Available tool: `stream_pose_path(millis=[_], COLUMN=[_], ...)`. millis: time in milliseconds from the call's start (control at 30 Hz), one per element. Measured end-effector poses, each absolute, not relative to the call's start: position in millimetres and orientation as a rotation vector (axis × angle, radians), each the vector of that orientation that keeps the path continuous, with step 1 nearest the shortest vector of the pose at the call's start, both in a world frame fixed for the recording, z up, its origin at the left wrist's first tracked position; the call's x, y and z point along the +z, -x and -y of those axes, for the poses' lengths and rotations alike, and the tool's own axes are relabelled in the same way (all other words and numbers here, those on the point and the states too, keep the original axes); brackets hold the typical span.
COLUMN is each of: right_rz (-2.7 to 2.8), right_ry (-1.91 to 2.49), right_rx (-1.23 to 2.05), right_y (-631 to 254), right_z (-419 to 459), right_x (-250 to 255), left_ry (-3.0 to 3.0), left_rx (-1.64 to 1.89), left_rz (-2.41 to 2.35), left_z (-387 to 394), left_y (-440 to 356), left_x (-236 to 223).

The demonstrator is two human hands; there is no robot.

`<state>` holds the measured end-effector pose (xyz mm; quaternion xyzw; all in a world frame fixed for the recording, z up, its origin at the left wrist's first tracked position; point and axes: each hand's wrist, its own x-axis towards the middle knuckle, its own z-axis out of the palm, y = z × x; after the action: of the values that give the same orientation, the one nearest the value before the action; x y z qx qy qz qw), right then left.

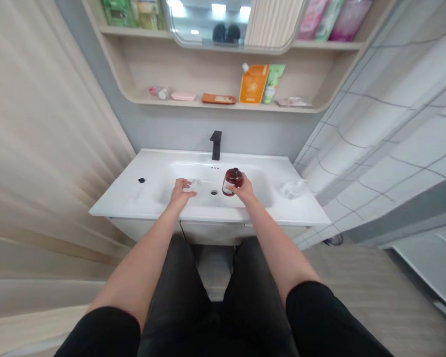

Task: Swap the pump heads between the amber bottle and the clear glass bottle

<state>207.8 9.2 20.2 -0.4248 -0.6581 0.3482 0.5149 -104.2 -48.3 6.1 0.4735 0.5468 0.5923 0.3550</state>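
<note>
Over the white washbasin (211,186), my left hand (181,193) holds a small clear object (192,185), perhaps a glass or plastic cup. My right hand (244,190) grips a dark brown bottle (232,181) with a pale label, tilted toward the left hand. The two hands are close together, just above the basin and a little apart, with the drain (213,192) below the gap between them. My fingers hide part of the bottle and of the clear object.
A black faucet (215,145) rises behind the basin. A clear wrapped item (293,188) lies on the right of the counter. A wooden shelf (223,105) above holds orange and green packets and small items. Tiled wall stands right, a curtain left.
</note>
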Motion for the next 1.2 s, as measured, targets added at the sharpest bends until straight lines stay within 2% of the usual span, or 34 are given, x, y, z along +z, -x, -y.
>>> stream_pose_path(millis=[200,567,933,1133,1200], right_rz=[1.574,1.312,1.216,1.154,1.333], right_ry=[1.122,1.3,1.431,1.428,1.337], right_rx=[0.621,0.504,0.354,-0.259,-0.291], right_y=[-286.1,-447.1,-475.0,-452.6,-414.4], right_z=[35.9,103.5,91.2,124.4,132.9], right_x=[42.7,46.5,46.6,42.2,41.3], left_ry=[-1.211,-1.18,-1.151,-1.138,-1.153], left_rx=[1.503,1.495,1.507,1.546,1.555], left_rz=[-1.416,-1.389,-1.381,-1.252,-1.22], left_z=[47.1,40.8,48.1,47.6,46.8], left_y=[105.7,108.8,106.8,104.4,104.0], left_x=[4.7,-3.0,5.8,7.8,8.0])
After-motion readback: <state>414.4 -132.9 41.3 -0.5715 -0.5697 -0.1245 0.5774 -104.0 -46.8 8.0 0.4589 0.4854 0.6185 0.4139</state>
